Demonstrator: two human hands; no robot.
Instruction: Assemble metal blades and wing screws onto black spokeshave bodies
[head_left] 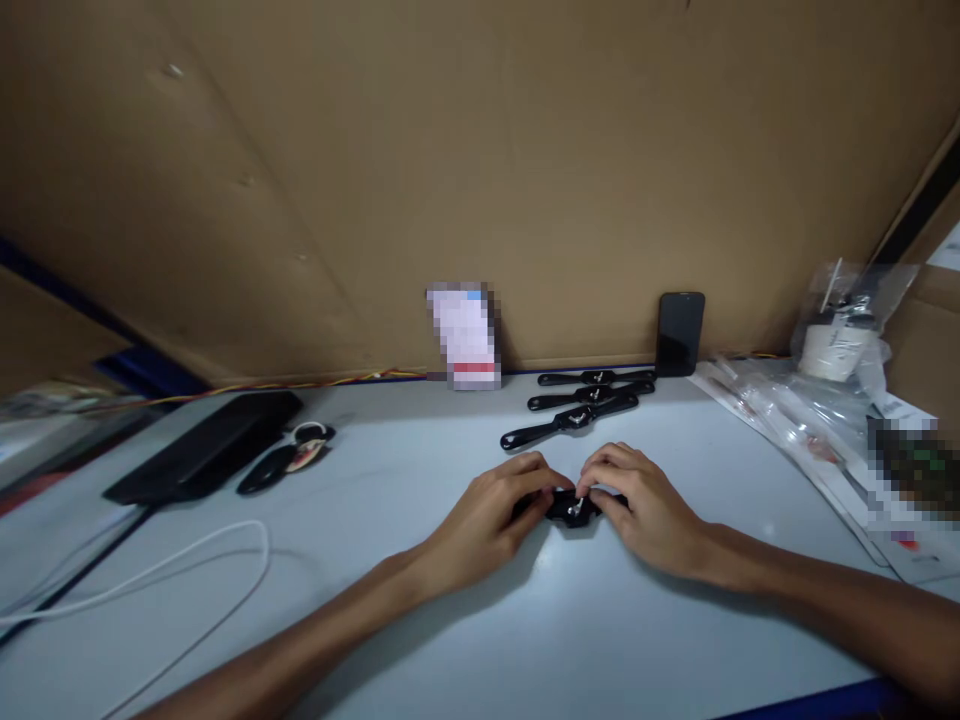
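Note:
In front of me a black spokeshave (566,512) with a small silver metal part at its centre lies level, low over the table. Its left handle is inside my left hand (495,510), whose fingers are closed around it. My right hand (637,500) closes on the other end, thumb and fingertips beside the silver part (576,508). Both handles are mostly covered by my fingers. Beyond my hands, three more black spokeshaves lie side by side: a near one (574,420), a middle one (592,395) and a far one (596,378).
A lit phone (466,340) and a dark phone (680,335) lean against the cardboard wall (510,180). At left are a black case (210,450), keys (307,455) and a white cable (262,550). Plastic packets (802,440) and a bagged white tub (836,350) stand right.

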